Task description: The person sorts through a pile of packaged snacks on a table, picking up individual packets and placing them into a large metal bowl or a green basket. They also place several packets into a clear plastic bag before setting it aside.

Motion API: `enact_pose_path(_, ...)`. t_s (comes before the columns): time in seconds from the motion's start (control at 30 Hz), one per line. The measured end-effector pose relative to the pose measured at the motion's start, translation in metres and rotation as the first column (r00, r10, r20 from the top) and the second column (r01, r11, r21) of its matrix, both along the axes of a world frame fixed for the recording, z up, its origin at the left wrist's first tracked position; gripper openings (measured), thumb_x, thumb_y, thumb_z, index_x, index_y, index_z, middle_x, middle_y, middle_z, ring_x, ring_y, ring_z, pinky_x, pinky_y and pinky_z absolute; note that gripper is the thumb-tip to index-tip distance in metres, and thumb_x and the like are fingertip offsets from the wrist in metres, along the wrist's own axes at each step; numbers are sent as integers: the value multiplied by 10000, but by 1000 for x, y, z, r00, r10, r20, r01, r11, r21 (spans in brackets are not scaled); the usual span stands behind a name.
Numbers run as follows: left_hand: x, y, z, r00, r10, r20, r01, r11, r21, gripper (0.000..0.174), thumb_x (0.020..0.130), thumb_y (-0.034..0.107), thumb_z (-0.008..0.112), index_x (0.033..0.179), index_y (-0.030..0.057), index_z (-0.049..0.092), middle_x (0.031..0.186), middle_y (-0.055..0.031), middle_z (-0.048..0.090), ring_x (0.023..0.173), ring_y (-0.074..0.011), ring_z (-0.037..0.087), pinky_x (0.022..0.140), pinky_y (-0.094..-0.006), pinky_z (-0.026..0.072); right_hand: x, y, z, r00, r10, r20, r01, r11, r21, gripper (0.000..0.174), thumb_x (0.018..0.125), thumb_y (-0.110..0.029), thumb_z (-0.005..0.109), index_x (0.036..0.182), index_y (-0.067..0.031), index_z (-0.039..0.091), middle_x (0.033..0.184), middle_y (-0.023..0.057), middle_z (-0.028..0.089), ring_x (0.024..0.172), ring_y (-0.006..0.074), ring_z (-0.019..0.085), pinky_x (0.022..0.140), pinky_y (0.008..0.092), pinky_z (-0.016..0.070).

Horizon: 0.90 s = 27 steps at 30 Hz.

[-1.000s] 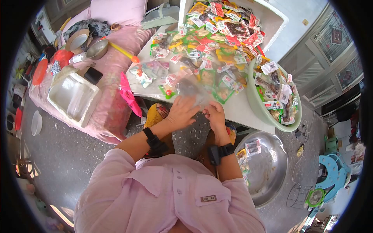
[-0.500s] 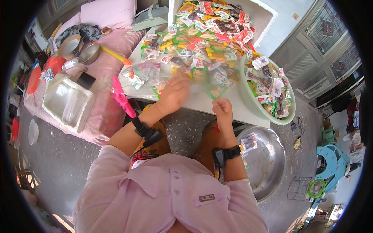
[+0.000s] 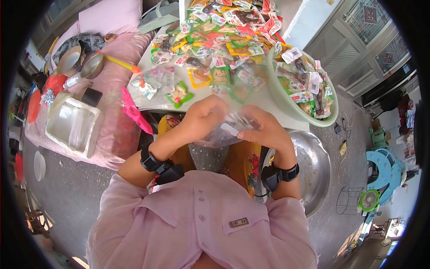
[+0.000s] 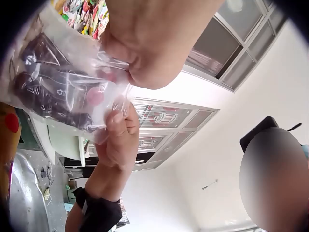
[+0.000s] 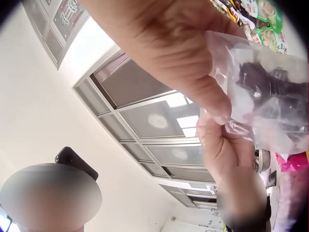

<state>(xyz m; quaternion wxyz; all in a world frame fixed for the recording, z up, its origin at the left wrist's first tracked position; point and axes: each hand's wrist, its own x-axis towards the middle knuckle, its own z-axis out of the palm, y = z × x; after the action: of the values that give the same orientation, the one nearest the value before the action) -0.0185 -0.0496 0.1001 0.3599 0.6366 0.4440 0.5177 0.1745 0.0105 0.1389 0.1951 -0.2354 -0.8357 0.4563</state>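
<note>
From my seat at the remote feed, both hands meet over the lap, just in front of the bench (image 3: pixel 268 104) edge, with a clear bag (image 3: pixel 224 132) caught between them. The left hand (image 3: pixel 202 117) has its fingers curled and its grip pinches the film near the bag's upper edge. The right hand (image 3: pixel 268 131) does the same from the other side, thumb and forefinger pressed together on the plastic. Neither hand is nearer than the other, since both are already on it and their fingertips almost touch.

The left wrist view shows it best. There the left hand (image 4: pixel 154 43) and right hand (image 4: pixel 118 140) nip the crumpled edge, and the clear bag (image 4: pixel 53 87) hangs away from the pinch, towards the bench side. It is loaded with dark packets. In the right wrist view the right hand (image 5: pixel 164 53) covers the top of the clear bag (image 5: pixel 270 96), and the left hand (image 5: pixel 224 150) comes up from below.

From the head camera the bag's long axis seems to run hand to hand across the body, slightly slanted, though the film is wrinkled and I cannot tell exactly.

Beyond the hands, snack packets (image 3: pixel 219 40) are heaped on the bench. A green basin (image 3: pixel 283 105) of more packets sits at its right end, and a steel basin (image 3: pixel 316 168) stands on the floor below — well apart from the bag.
</note>
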Motion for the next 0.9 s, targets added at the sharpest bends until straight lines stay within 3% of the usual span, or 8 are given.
enact_pose_path(0.1,10,-8,-5,997,67,-42,-65,997,38,62,809,40,479,863,8,487,820,-36,515,740,-87,498,656,-221,414,-8,-17,0,982,-39,183,21,995,100,313,660,-175,598,918,-23,506,755,147,526,707,276,513,644,338,395)
enact_pose_path(0.23,19,-11,-24,994,54,-96,-43,993,113,85,806,16,468,891,11,463,822,-49,521,789,-112,519,677,-232,424,-13,-36,-41,988,-145,-56,155,907,392,134,723,-134,529,713,-16,464,667,148,484,646,325,477,569,392,364)
enact_pose_path(0.37,21,-19,-23,979,-18,-203,36,996,81,123,806,-5,456,927,13,440,941,-89,511,935,-129,482,779,-257,398,7,-36,-58,981,-196,-9,187,916,354,120,744,-118,513,724,-7,473,690,153,492,660,327,478,582,377,377)
enact_pose_path(0.4,18,-19,-26,996,-80,-27,80,997,-9,175,806,12,468,977,22,428,991,-95,496,964,-127,459,817,-261,373,17,-35,-60,966,-252,-55,257,921,292,114,751,-114,510,735,-4,483,697,150,497,656,314,481,586,361,382)
enact_pose_path(0.47,11,-17,-28,999,-5,-43,6,1000,20,233,793,31,500,1015,33,429,965,-73,512,894,-114,482,780,-244,388,49,-33,-62,922,-362,-136,381,911,160,108,765,-105,502,757,2,503,712,145,506,649,289,489,593,328,391)
enact_pose_path(0.57,-12,-15,-50,998,29,59,-20,989,-145,266,778,15,520,1027,45,430,936,-45,522,830,-72,489,725,-210,402,117,-26,-73,788,-607,-99,604,794,-66,85,785,-84,508,772,-4,536,650,-8,454,610,73,417,552,212,349)
enact_pose_path(0.73,-54,-16,-106,963,33,-268,-114,949,-293,105,784,49,503,886,23,496,830,-3,518,748,-50,486,638,-192,394,240,-21,-119,419,-908,-8,898,415,-146,142,798,-120,496,677,-46,490,570,-44,407,542,29,353,472,195,304)
enact_pose_path(0.9,-72,-30,-144,868,198,-456,-283,951,-126,116,739,41,526,848,10,501,819,-83,526,757,-187,519,669,-261,410,337,-43,-223,103,-993,51,867,115,485,173,759,-177,494,704,-14,483,645,158,530,616,305,520,571,368,402)
